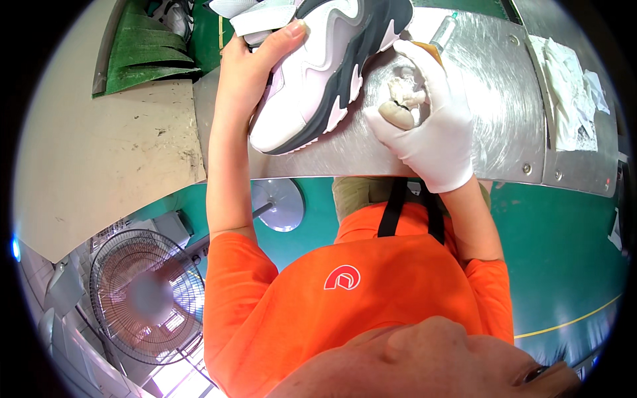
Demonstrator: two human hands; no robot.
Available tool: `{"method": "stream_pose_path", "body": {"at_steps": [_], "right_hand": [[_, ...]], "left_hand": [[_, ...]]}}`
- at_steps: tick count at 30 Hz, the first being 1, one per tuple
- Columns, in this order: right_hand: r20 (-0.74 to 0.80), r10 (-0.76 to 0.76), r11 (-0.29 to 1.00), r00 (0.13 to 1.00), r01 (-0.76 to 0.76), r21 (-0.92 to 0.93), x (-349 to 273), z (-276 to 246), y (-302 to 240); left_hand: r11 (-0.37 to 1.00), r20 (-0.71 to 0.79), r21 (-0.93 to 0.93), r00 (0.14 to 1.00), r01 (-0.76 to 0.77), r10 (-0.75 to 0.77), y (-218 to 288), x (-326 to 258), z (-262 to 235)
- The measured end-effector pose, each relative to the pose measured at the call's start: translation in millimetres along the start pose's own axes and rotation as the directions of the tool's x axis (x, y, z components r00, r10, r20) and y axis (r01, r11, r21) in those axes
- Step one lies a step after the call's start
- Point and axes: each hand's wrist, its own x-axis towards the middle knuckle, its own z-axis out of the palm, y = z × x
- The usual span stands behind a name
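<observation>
My bare left hand (255, 69) is closed around the upper part of a sneaker (302, 86), thumb on its near side. White and pale lilac, with a dark grey midsole and pale pink outsole lugs, the shoe is tilted with its toe toward me above the metal bench. In a white glove, my right hand (441, 129) curls round a crumpled off-white lump (401, 103) with a smooth beige rounded end. The lump's exact kind does not show. Beyond the gloved fingers lie an orange-brown piece (430, 50), partly hidden, and a clear tube (446, 32) with a green tip.
The metal bench (504, 99) has bolts along its edge. White crumpled cloths or papers (567, 96) lie at its right. At left stands a beige board (113, 152), with a slit green flap (146, 53) and another shoe (176, 16) behind. A caged fan (146, 298) stands lower left.
</observation>
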Motion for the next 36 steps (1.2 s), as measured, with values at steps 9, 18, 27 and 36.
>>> {"method": "stream_pose_path", "body": {"at_steps": [9, 18, 27, 36], "right_hand": [[0.063, 0.053, 0.997, 0.997, -0.056, 0.046, 3.9, 4.3, -2.8], [0.104, 0.015, 1.0, 0.994, -0.013, -0.019, 7.0, 2.8, -4.2], [0.052, -0.041, 0.998, 0.998, 0.043, -0.036, 7.5, 7.2, -2.2], [0.096, 0.097, 0.994, 0.991, -0.102, 0.048, 1.9, 4.4, -7.9]], "left_hand": [[0.993, 0.032, 0.082, 0.996, -0.082, 0.08, -5.8, -0.7, -3.6], [0.979, 0.006, 0.158, 0.991, -0.131, 0.131, -8.7, -0.4, -3.6], [0.986, 0.035, 0.144, 0.996, -0.087, 0.082, 0.7, -5.2, -0.2], [0.993, 0.075, 0.003, 0.99, -0.12, 0.119, 2.3, -3.9, -2.1]]}}
